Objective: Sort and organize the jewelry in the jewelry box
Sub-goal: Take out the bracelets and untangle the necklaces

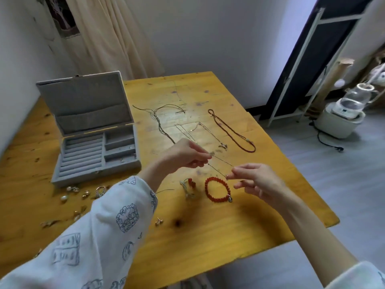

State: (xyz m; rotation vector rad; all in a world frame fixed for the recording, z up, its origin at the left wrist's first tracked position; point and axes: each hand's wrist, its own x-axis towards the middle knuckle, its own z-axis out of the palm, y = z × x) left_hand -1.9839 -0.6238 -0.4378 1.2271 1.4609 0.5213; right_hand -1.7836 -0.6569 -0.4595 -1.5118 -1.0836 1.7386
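Note:
A grey felt jewelry box (95, 151) stands open at the left of the wooden table (208, 226), with ring rolls and small compartments. My left hand (185, 156) and my right hand (256, 180) each pinch an end of a thin silver chain (219, 165), stretched between them above the table. Under the chain lies a red bead bracelet (217, 189), and beside it a small red-and-silver piece (188, 187). Farther back lie a dark red bead necklace (231, 131), a silver necklace (200, 132) and a dark cord (160, 117).
Several rings, pearls and earrings (83, 191) are scattered in front of the box, with a stud (159, 221) near my left sleeve. The table's right edge drops to a grey floor holding a white appliance (341, 117) and a cable.

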